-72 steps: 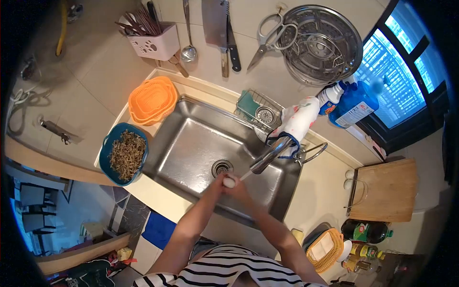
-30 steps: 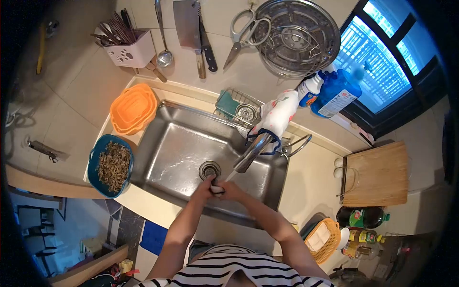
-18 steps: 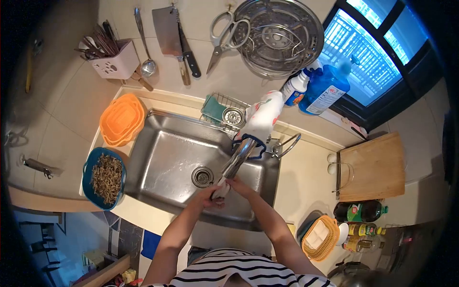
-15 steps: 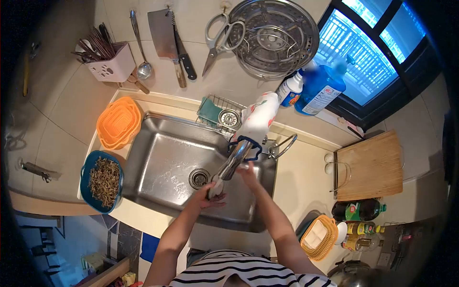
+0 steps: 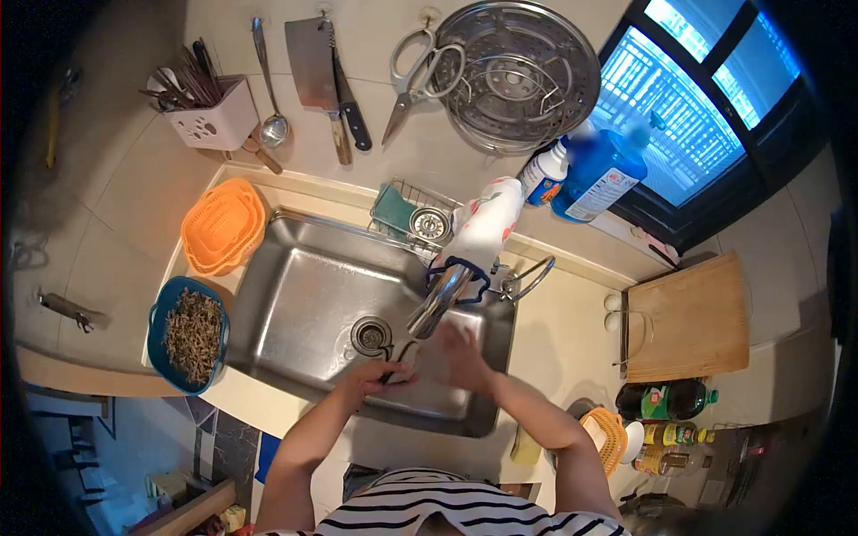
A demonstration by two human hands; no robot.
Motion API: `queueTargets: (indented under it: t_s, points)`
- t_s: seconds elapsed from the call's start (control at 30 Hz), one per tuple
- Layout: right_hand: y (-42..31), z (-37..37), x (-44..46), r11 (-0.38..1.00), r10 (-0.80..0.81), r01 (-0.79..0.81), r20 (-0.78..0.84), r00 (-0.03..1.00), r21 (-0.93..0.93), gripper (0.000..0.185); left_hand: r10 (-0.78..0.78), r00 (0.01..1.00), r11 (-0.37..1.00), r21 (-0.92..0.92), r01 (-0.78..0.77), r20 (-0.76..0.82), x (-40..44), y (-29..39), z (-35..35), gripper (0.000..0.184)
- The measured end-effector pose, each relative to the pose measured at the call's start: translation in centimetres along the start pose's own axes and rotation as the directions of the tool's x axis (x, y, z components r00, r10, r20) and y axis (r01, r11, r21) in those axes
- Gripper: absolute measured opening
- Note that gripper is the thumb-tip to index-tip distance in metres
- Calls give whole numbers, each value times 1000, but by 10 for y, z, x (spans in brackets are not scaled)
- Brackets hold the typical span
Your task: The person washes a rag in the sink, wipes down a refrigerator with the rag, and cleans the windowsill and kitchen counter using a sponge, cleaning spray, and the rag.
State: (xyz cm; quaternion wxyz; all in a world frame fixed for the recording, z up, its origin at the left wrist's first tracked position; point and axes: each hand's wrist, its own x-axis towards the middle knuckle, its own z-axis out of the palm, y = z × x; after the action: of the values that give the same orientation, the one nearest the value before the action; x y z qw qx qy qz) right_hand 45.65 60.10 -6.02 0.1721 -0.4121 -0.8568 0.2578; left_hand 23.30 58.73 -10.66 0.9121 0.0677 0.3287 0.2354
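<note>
Low over the steel sink [image 5: 308,299], my left hand [image 5: 374,375] is closed on a small pale thing with a dark, curved edge, too small to name. My right hand [image 5: 465,362], blurred by motion, is to its right; the fingers look apart and I see nothing in them. Both hands are below the metal faucet [image 5: 435,304], which has a white patterned cloth [image 5: 490,217] around its upper part. The drain [image 5: 370,335] lies just above my left hand. No water stream shows clearly.
Orange baskets [image 5: 223,228] and a teal basin [image 5: 159,335] of brown dried pieces stand left of the sink. A wire rack [image 5: 402,189] and blue bottle [image 5: 601,174] are behind it. A wooden board [image 5: 688,317] and dark bottle [image 5: 666,401] are at right.
My hands were together around a pale thing under the faucet, then parted. My right hand rose near the faucet, then came down, and its fingers spread. The view has shifted right.
</note>
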Motion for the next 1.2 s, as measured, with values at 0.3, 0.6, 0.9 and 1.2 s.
queueTargets:
  t_s: [0.3,0.6,0.9,1.2]
  points:
    - [-17,34,20,869,-426,460,197,883,-182,61,-120,936,387,853,350,-330,-41,22,97,13]
    - [-26,42,50,990,5,38,299,954,-138,15,513,841,34,983,178,-171,2,3,48,22]
    - [-23,60,49,932,306,-208,340,889,-297,21,502,861,-470,863,188,85,7,8,36,16]
    - [-43,37,9,721,340,-400,215,916,566,51,527,710,-615,786,-60,467,14,1,13,36]
